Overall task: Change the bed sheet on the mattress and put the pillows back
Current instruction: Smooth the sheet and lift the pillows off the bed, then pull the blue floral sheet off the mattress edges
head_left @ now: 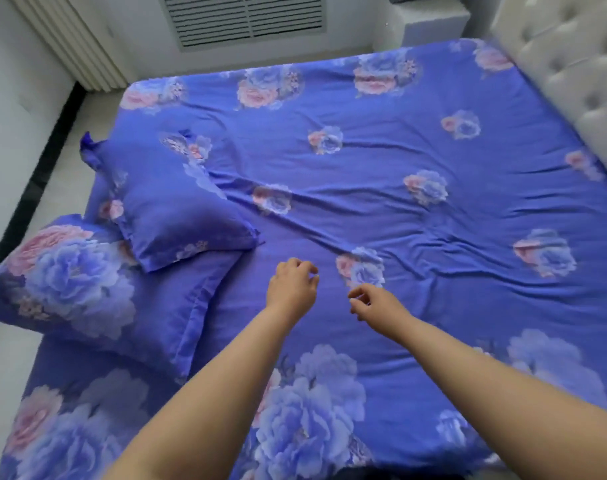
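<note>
A blue bed sheet [416,143] printed with pink and blue flowers covers the mattress, with long wrinkles running across its middle. Two pillows in matching cases lie at the left side: a smaller one [170,206] rests partly on top of a larger one [97,292]. My left hand [291,285] hovers over the sheet just right of the pillows, fingers loosely curled and holding nothing. My right hand [374,303] is beside it, fingers also loosely curled and empty, close to a flower print.
A white tufted headboard [579,60] stands at the right. A white wall with a louvred vent [246,19] and a radiator [73,43] lies beyond the far edge. Pale floor [70,168] runs along the left of the bed.
</note>
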Action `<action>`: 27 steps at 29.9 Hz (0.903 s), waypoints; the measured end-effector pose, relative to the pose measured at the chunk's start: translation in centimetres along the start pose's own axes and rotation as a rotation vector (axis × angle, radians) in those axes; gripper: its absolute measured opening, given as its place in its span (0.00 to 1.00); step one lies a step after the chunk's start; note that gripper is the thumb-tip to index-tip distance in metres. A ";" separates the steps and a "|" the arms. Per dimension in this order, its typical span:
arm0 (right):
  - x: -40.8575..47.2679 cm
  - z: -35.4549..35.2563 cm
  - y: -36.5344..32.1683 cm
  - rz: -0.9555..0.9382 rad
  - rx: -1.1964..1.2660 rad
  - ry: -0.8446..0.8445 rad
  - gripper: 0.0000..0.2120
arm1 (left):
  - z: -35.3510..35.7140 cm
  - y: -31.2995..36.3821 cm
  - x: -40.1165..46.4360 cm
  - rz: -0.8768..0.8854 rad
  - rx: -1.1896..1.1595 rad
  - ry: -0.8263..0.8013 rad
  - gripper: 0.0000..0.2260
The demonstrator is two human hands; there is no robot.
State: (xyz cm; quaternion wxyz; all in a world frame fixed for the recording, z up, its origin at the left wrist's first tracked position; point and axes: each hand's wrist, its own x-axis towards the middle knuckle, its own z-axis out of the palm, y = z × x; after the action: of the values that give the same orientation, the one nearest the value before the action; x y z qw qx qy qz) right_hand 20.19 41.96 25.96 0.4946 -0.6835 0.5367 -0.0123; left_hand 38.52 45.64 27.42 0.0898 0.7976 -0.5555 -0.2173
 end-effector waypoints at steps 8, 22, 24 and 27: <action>-10.7 -8.9 17.9 0.255 0.420 0.317 0.08 | 8.9 16.6 -3.8 0.147 -0.019 -0.266 0.10; -33.4 -25.5 53.2 0.726 0.736 0.645 0.10 | 34.7 52.2 -16.3 0.309 0.150 -0.707 0.10; -34.9 -26.5 56.2 0.774 0.765 0.640 0.10 | 37.1 55.9 -17.3 0.346 0.142 -0.726 0.11; -35.4 -27.3 59.3 0.824 0.818 0.644 0.11 | 39.6 59.3 -17.3 0.389 0.164 -0.707 0.11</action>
State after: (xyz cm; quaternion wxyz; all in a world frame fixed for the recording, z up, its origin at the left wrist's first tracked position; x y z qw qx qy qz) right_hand -52.59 54.14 17.25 0.4933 -0.1417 0.8272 -0.2287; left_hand -34.39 43.78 19.25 -0.1311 0.5587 -0.7079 -0.4118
